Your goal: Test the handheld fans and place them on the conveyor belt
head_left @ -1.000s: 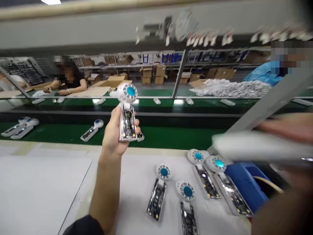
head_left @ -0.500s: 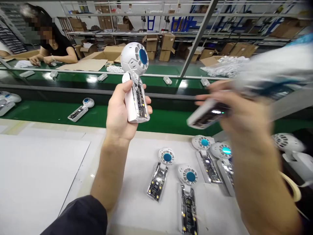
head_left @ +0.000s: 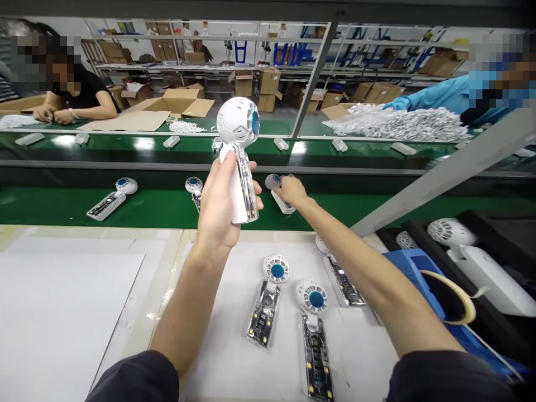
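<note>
Head camera: on the white worktop (head_left: 360,357), nearer than the green belt (head_left: 163,206), lie fan-like devices (head_left: 263,312), circuitry showing through clear covers. Above the belt's near edge, the left hand (head_left: 218,195) wraps around a raised device (head_left: 242,190); its bulky round head could tip it if those fingers loosened. On the belt, the right hand (head_left: 293,191) touches another device (head_left: 283,204); whether it pinches is unclear, and a weak hold could let it slip. Beyond the belt, a blue sleeve (head_left: 444,95) reaches a white pile (head_left: 414,123).
</note>
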Demonstrator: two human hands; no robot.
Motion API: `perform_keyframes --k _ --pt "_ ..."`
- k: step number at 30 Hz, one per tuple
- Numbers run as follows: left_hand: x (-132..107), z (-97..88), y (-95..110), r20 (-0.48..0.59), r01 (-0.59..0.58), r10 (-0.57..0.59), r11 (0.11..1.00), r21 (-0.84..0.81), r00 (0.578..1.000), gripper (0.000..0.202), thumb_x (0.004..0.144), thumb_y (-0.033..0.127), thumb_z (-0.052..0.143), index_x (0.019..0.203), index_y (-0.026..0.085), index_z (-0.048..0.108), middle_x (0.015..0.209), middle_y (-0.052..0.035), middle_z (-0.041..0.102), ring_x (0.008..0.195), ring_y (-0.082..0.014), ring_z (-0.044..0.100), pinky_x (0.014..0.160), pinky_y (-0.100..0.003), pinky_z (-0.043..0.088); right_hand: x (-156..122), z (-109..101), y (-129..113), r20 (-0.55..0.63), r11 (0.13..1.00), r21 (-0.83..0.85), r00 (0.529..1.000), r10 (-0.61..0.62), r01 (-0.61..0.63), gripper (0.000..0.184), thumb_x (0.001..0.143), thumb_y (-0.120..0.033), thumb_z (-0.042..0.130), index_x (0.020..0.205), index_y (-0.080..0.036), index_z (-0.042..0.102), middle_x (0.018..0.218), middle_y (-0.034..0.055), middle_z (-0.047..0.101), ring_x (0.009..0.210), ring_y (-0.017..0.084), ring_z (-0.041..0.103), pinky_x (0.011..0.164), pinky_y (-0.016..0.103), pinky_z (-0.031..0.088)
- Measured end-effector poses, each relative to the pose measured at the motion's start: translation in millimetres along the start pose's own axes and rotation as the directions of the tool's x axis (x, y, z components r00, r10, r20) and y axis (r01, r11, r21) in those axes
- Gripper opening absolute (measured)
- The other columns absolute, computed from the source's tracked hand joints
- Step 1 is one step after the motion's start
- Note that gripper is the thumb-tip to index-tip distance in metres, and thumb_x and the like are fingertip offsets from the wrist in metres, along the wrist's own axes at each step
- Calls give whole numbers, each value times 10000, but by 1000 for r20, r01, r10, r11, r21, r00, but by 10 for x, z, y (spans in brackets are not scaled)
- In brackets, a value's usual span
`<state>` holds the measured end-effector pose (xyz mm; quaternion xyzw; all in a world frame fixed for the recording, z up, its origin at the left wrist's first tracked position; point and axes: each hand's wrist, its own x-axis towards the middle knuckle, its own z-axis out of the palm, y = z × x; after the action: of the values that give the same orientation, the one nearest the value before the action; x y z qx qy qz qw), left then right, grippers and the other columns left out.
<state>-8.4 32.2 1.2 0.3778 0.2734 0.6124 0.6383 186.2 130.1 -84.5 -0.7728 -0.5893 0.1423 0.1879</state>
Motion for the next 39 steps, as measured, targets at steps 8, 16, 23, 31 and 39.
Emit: perform_keyframes --k 8,16,23,31,39 --pt "-31 40 -39 18 -15 14 996 88 1000 251 882 428 683 986 211 609 968 -38 694 722 -145 691 496 -186 492 -1769 -382 -66 286 917 -111 896 -340 383 306 957 -380 525 813 -179 705 850 106 724 808 268 666 693 342 421" --pt "-4 7 9 17 -5 2 981 195 1000 258 833 332 748 985 208 581 970 -45 686 789 -188 702 516 -236 496 -2670 344 -150 456 976 -205 876 157 -68 714 938 -615 499 1317 -10 521 973 269 716 926 440 707 727 457 490" --pt "54 -46 74 -41 23 -17 990 139 999 239 805 261 727 990 240 577 873 4 683 752 -164 713 528 -211 511 -2642 504 -138 437 946 245 895 87 -211 701 725 -295 653 1389 -166 468 1209 157 640 1053 356 644 856 437 473" --pt "-249 41 398 -13 -81 85 979 189 996 108 937 273 569 922 249 673 913 -22 736 1006 -269 711 708 -332 629 -2712 247 29 530 346 813 841 -108 -468 551 668 -250 691 1178 -246 482 843 -32 594 744 170 558 658 290 428" --pt "-611 -459 47 -48 190 -187 888 419 981 320 883 319 673 1196 269 627 1022 -20 762 827 -186 697 614 -233 532 -2884 -13 182 218 227 950 976 4 -213 661 759 -256 729 1338 -282 413 878 -31 581 725 160 584 713 310 494"
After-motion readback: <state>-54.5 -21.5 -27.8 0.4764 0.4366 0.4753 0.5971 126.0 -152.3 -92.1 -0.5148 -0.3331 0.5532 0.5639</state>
